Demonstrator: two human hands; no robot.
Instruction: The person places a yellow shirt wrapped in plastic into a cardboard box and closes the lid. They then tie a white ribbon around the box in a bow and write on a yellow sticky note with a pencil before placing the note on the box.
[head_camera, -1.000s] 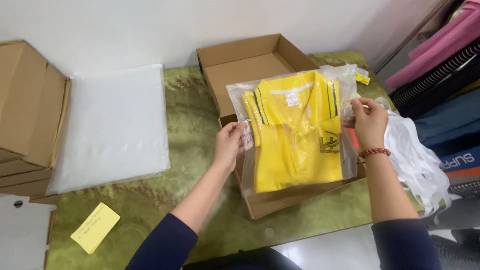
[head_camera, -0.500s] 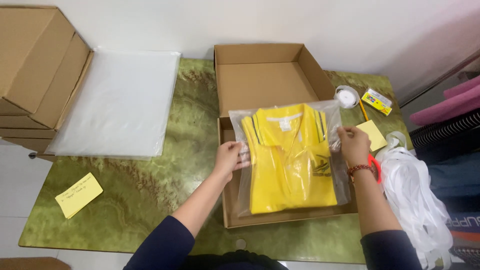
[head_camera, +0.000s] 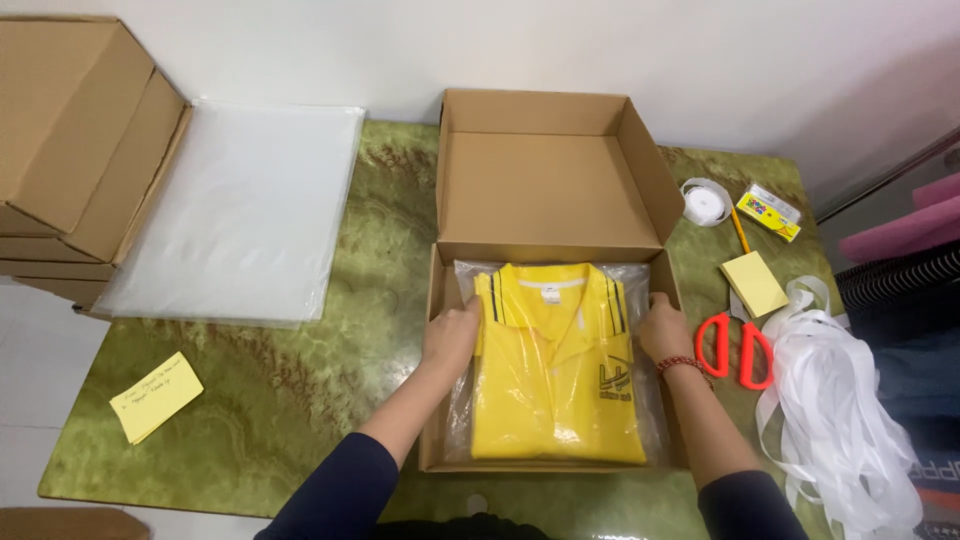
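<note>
Lying flat inside the open cardboard box (head_camera: 440, 350), the bagged yellow polo shirt (head_camera: 555, 380) is filling almost the whole tray, collar toward the far wall and hem near the wall closest to the person. The left hand (head_camera: 452, 335) is pressing its curled fingers down on the shirt's left edge beside the box's left wall, and the right hand (head_camera: 664, 326) is doing the same on the bag's right edge against the right wall; neither is lifting anything, both are simply bearing on the clear bag. The box lid (head_camera: 545, 180) is standing open behind the tray, reaching toward the far edge of the worktop (head_camera: 300, 400). Little room is showing between shirt and box walls. Left of the box a stack of clear plastic bags (head_camera: 235, 205) is lying near the far left corner, with flat cardboard boxes (head_camera: 70, 140) beyond it and a yellow note (head_camera: 157, 396) toward the near left edge. Right of the box, red scissors (head_camera: 735, 350), a yellow notepad (head_camera: 755, 283), a tape roll (head_camera: 706, 203) and loose white ribbon (head_camera: 830, 420) are crowding the right edge.
</note>
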